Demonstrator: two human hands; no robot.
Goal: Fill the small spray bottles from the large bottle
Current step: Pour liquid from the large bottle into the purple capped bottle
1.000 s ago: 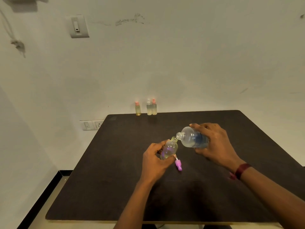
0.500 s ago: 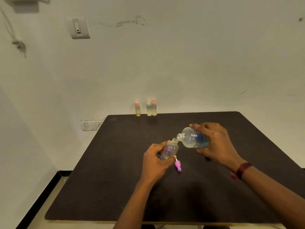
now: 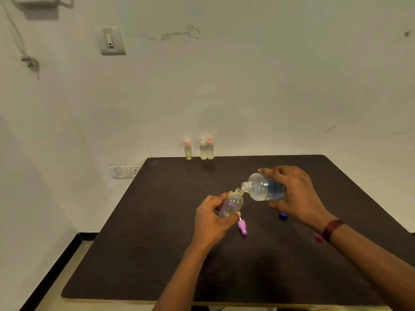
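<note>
My left hand grips a small clear spray bottle, uncapped and tilted with its neck up to the right. My right hand holds the large clear bottle on its side, its open mouth touching the small bottle's neck. Clear liquid shows in both. The small bottle's purple spray cap lies on the dark table just below my left hand. A blue cap peeks out under my right hand.
Three small spray bottles stand at the table's far edge by the wall: one with a pink cap, one with a white cap, another pink-capped. A wall socket sits left of the table.
The large bottle's mouth has come down slightly onto the small bottle's neck. Both hands have stayed in nearly the same place.
</note>
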